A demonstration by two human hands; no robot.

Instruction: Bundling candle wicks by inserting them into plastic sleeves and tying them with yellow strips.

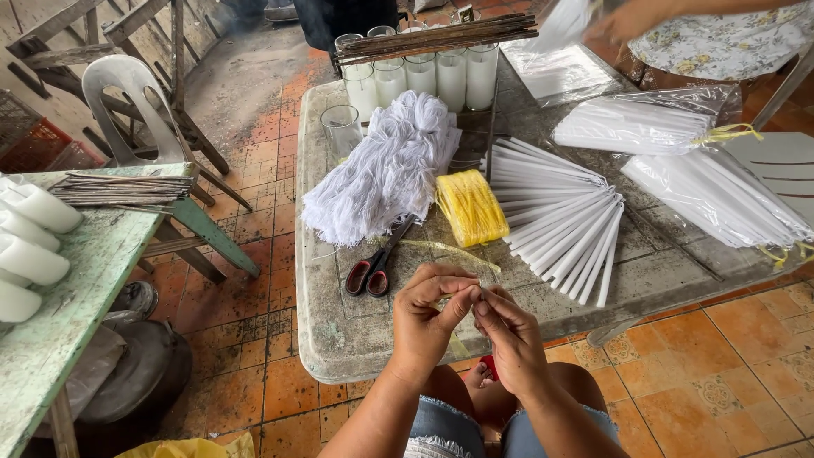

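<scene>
White, thread-thin wick bit (480, 293) sits pinched between the left hand (428, 318) and right hand (509, 335), fingertips pressed together above the table edge (339, 356); it looks limp, light and best gripped near its end.

Stone, string and plastic on the work table

The worn, matt grey table (356, 339) is showing a rough, stained top; the white string bundle (386, 170) is looking soft and fibrous, the yellow twine (471, 206) glossy, the white sticks (564, 220) smooth, their clear plastic bags (644, 123) shining.
</scene>
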